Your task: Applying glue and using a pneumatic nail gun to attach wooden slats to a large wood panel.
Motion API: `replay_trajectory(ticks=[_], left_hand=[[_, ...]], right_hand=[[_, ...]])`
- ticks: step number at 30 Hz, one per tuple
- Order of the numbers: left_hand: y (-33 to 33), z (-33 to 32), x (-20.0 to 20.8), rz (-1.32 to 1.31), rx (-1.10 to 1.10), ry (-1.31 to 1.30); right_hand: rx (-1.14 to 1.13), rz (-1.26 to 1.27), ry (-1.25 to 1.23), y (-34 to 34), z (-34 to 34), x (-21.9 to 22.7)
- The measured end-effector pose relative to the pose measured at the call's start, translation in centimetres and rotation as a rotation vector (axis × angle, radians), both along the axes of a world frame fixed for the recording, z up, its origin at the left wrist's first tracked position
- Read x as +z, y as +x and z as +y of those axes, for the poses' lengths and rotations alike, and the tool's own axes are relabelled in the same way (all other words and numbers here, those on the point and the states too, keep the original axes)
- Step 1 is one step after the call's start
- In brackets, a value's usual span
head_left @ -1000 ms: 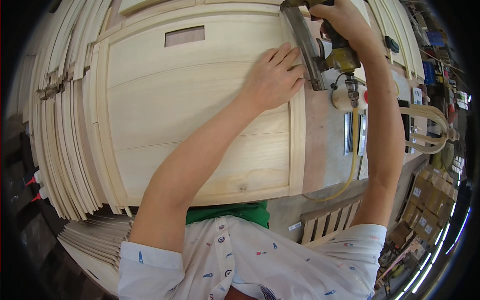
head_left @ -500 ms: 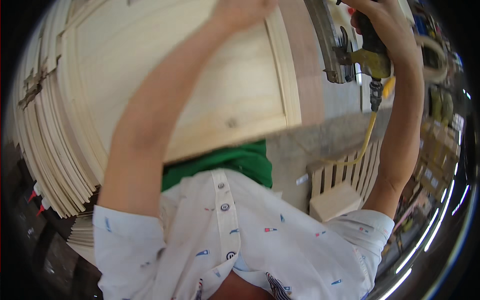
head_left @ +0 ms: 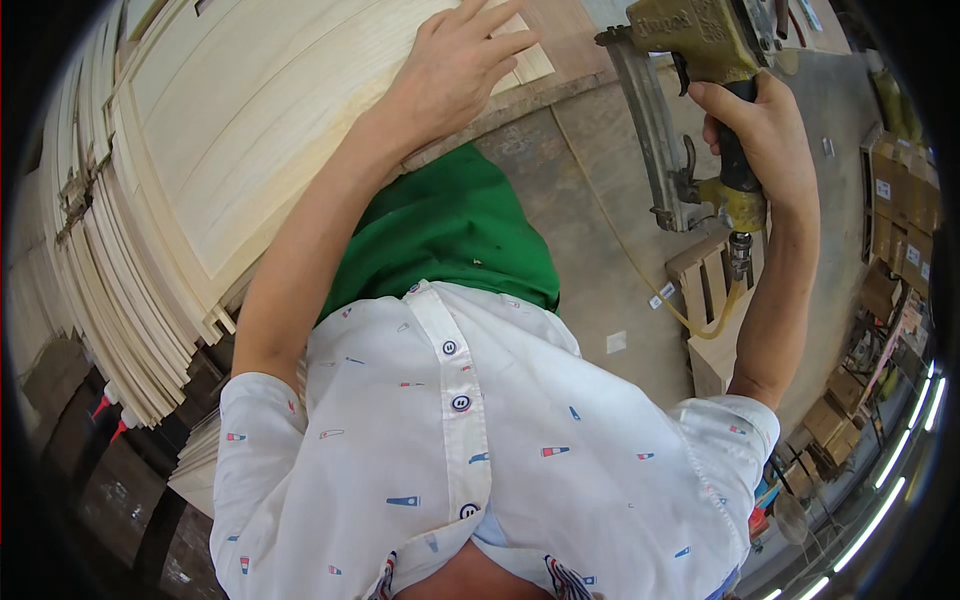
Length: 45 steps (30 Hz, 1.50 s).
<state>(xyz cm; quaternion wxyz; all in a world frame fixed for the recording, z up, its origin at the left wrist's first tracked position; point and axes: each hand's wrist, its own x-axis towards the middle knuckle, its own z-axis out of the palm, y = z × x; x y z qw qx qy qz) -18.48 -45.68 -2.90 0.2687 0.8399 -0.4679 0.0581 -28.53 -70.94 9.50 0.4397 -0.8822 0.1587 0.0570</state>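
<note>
Right hand (head_left: 768,135) grips nail gun (head_left: 690,38), likely a carrying step; next needs slack hose (head_left: 715,330). Open left hand (head_left: 450,75) maybe touches panel (head_left: 250,115) beneath.

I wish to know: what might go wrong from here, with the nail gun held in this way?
First, the right hand grips the nail gun close to its trigger, so an accidental squeeze might fire it.
Second, the left hand is bare, fingers spread over the panel; it could be hurt if the nail gun swings that way.
Third, the hose loops near the slats and might snag.
</note>
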Motion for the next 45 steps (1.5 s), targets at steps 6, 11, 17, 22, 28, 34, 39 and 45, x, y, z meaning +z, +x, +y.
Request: replay_trajectory(ticks=[6,11,17,22,28,34,39,45], left_hand=[[-3.7,0.2,-0.5,-0.129,0.258,-0.101],[-4.0,-1.3,-1.6,-0.123,0.296,-0.149],[-3.7,-1.8,-1.9,-0.163,0.312,-0.189],[-3.8,-2.3,-2.0,-0.148,0.302,-0.223],[-3.7,-2.0,-2.0,-0.147,0.340,-0.246],[-3.7,-2.4,-1.9,-0.085,0.347,-0.260],[-3.9,-2.0,-1.8,-0.056,0.328,-0.262],[-3.7,-2.1,-1.6,-0.047,0.308,-0.268]], right_hand=[[0.092,-0.020,-0.009,-0.7,0.9,-0.1],[0.127,-0.030,-0.067,-0.7,1.4,0.4],[0.223,-0.016,-0.042,-0.3,1.5,0.5],[0.120,0.074,-0.090,0.3,4.5,4.4],[0.231,0.052,-0.051,0.7,2.9,2.0],[0.301,0.041,-0.085,0.9,3.1,1.7],[0.299,0.077,-0.149,1.0,4.0,1.7],[0.289,0.097,-0.193,1.4,4.0,2.0]])
